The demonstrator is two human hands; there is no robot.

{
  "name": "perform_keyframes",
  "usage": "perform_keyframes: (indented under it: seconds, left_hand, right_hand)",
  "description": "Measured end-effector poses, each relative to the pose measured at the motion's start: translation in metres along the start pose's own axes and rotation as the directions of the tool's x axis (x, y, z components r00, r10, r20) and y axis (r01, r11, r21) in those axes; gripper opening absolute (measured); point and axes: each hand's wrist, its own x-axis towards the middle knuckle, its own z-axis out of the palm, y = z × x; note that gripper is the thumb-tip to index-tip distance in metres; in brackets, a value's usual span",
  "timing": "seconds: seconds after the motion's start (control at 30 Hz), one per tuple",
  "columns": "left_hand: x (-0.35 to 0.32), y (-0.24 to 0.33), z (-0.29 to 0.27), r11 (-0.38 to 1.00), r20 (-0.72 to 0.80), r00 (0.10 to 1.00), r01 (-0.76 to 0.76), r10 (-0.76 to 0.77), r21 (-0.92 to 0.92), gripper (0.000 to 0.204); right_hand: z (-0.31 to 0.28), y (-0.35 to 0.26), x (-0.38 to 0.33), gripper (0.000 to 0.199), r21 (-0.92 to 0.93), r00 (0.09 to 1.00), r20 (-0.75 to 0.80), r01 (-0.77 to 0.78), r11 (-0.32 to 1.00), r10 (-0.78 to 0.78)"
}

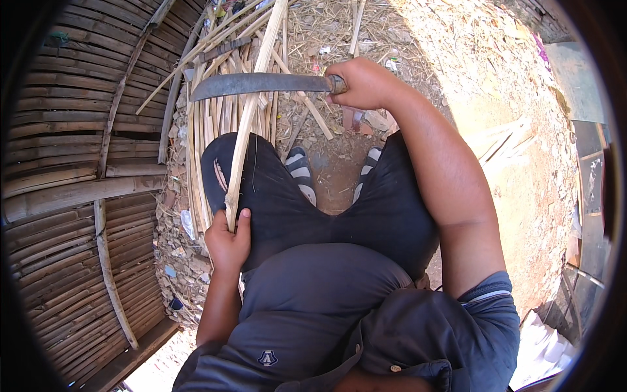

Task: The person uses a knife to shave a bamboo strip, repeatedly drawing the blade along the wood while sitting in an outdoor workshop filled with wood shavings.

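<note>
My left hand (228, 243) is closed around the near end of a long pale bamboo strip (244, 140), beside my left thigh. The strip runs up and away past my left knee, toward the far edge of the view. In my right hand (362, 83) is the handle of a machete (261, 83), fingers wrapped round it. Its broad grey blade, curved at the tip, points left and lies across the strip beyond my knee. Whether the edge bites into the bamboo I cannot tell.
Split bamboo strips (219, 117) lie in a pile left of my knee, with a dark-bladed tool (225, 48) on top. A slatted bamboo wall (72, 137) stands close on the left. Straw and chips litter the ground (392, 26). My sandalled feet (300, 173) are between my knees.
</note>
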Motion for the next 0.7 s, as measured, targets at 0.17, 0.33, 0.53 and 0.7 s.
perform_keyframes:
  seconds: [0.17, 0.33, 0.53, 0.7]
  left_hand:
    - [-0.0002, 0.0003, -0.0007, 1.0, 0.005, 1.0, 0.013, -0.013, 0.024, 0.037]
    - [-0.0005, 0.0007, -0.0001, 1.0, 0.002, 1.0, 0.007, -0.007, 0.01, 0.037]
    - [-0.0005, 0.0024, -0.0016, 1.0, 0.009, 1.0, 0.014, -0.014, 0.018, 0.038]
    - [-0.0002, 0.0025, -0.0008, 1.0, 0.002, 1.0, -0.002, 0.002, 0.006, 0.038]
  right_hand:
    - [-0.0032, -0.0036, -0.0013, 0.042, -0.004, 1.0, 0.005, -0.002, 1.0, 0.002]
    - [-0.0042, -0.0041, -0.0012, 0.042, -0.004, 1.0, 0.023, -0.004, 1.0, 0.004]
    - [0.0002, -0.0011, -0.0009, 0.041, 0.009, 1.0, -0.006, 0.009, 1.0, -0.009]
    - [-0.0024, -0.0019, -0.0008, 0.041, 0.015, 1.0, 0.025, 0.0, 1.0, -0.001]
